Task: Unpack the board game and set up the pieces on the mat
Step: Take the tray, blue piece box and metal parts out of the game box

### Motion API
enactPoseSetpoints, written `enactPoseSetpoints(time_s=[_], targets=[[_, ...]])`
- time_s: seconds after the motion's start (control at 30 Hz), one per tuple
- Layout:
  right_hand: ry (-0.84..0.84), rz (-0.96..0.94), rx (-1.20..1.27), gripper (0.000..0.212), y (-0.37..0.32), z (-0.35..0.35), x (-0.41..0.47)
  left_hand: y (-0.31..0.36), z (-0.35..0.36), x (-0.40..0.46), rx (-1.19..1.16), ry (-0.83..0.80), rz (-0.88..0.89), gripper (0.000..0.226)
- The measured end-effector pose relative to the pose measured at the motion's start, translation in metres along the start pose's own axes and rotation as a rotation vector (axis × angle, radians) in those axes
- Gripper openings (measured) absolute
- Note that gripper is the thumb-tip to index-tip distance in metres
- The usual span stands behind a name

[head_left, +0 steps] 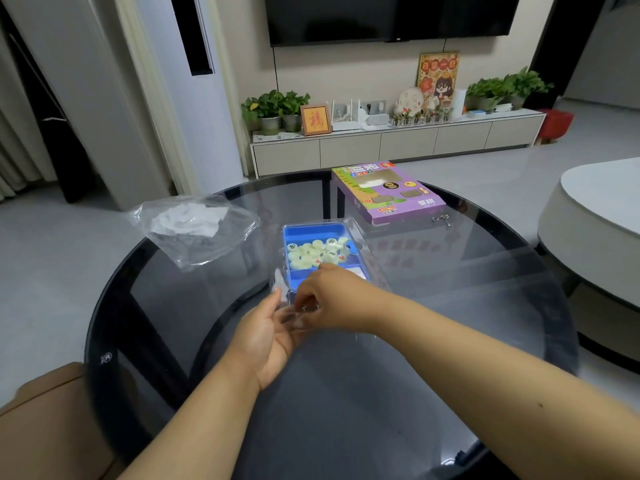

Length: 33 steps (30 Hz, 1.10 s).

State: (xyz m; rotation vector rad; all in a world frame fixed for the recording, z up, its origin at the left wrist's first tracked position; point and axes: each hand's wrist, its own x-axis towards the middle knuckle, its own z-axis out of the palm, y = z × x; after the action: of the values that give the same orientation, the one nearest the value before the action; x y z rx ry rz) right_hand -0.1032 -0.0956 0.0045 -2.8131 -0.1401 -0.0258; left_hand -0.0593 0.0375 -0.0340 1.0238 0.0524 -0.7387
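Blue rectangular plastic tray (pixel 294 233) of pale round game pieces (pixel 317 252), lying on the round dark glass surface (pixel 450 306) just beyond both hands, long axis running away from the body and slightly leftward. Pieces heaped in the far, larger compartment; nearer, narrower compartment partly hidden by the right hand. Clear, thin plastic cover (pixel 358 237) wrapped around or over the tray, its near edge reaching down to the hands. Left hand (pixel 268 336) palm-up and mostly spread under that near edge, fingertips touching the clear plastic, not plainly curled round it. Right hand (pixel 330 299) reaching across from the right, fingers bent together and seemingly pinching the clear plastic at the tray's near end; exact grip blurred. Right hand nearer the tray, touching or overlapping its near edge; left hand just short of it. Likely step: freeing the cover so the pieces can come out, a pull toward the body along the tray's long axis. Further out: crumpled clear plastic bag (pixel 194 226) with something white inside, well to the left; purple cardboard game box (pixel 391 194) beyond and right, at the far rim; small metal item (pixel 441 220) just beside the box. No mat laid out yet.
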Motion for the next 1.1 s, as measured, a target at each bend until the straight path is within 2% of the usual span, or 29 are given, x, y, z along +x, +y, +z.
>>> enactPoseSetpoints(time_s=[0.2,0.37,0.43,0.53,0.6,0.67,0.77,0.9,0.97,1.1], targets=[[-0.071,0.056,0.097,0.02,0.001,-0.006,0.002,0.001,0.002,-0.003,0.001,0.0,0.015,0.038],[-0.094,0.125,0.442,0.011,0.01,-0.019,-0.002,0.001,-0.001,-0.002,-0.037,-0.034,0.009,0.037],[0.035,0.19,0.586,0.009,0.018,-0.022,-0.004,0.0,-0.001,-0.001,-0.044,-0.044,0.012,0.039],[0.389,0.4,0.847,0.004,0.046,-0.033,-0.004,0.0,0.0,0.0,-0.033,-0.03,0.0,0.043],[0.579,0.561,0.873,0.003,0.075,-0.04,-0.005,-0.001,0.0,0.001,-0.029,-0.016,0.0,0.041],[0.687,0.684,0.771,0.006,0.11,-0.041,-0.007,-0.002,0.001,0.002,-0.025,-0.017,0.005,0.037],[0.71,0.783,0.39,0.011,0.162,-0.032,-0.012,-0.002,0.001,0.002,-0.033,-0.016,0.012,0.033],[0.473,0.735,-0.103,0.037,0.201,-0.015,-0.023,-0.002,-0.002,0.004,-0.026,-0.036,0.01,0.038],[0.369,0.689,-0.225,0.045,0.206,-0.011,-0.026,-0.002,-0.004,0.006,-0.021,-0.05,0.011,0.04],[0.34,0.712,-0.224,0.035,0.212,-0.008,-0.026,-0.003,-0.005,0.007,-0.007,-0.073,0.019,0.04]])
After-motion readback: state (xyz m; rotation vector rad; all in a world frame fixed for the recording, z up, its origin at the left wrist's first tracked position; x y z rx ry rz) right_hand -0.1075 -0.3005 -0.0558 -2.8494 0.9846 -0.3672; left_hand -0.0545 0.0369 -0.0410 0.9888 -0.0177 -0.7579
